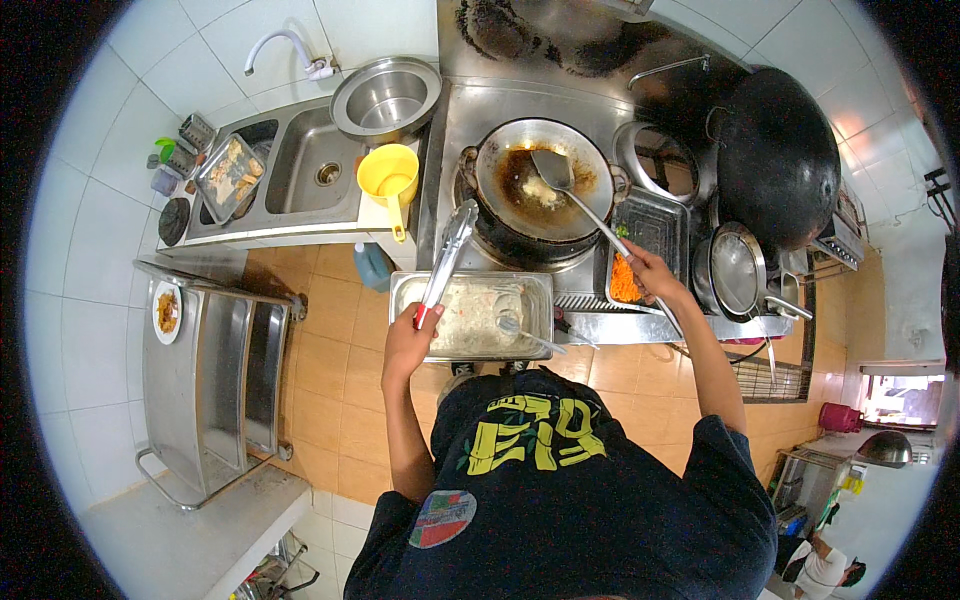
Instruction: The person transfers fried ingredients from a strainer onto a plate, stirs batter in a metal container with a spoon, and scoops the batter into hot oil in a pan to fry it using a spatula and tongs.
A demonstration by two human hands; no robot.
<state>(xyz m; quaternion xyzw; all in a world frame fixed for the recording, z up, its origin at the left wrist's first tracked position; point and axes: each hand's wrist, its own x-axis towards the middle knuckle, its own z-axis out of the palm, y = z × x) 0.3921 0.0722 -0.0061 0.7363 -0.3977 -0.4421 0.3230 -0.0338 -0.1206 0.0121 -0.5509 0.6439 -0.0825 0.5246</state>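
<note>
My left hand (407, 345) is closed round the red grip of metal tongs (453, 250), whose tips point up toward the wok's left side. My right hand (652, 276) grips the long handle of a wok spatula (552, 172). The spatula's blade rests inside the wok (500, 208), beside a pale lump of food (538, 190) in brown oil. In front of the stove, close to my body, a steel pan (470, 345) holds a whitish batter-like mix, with a spoon or ladle (510, 326) lying in it.
Right of the wok, a tray (680, 235) holds shredded orange food (626, 282). Beyond it are a strainer (736, 268) and a large black wok (778, 160). To the left stand a yellow dipper (388, 172), a steel pot (386, 98), a sink (310, 187) and a trolley (170, 400) with a plate.
</note>
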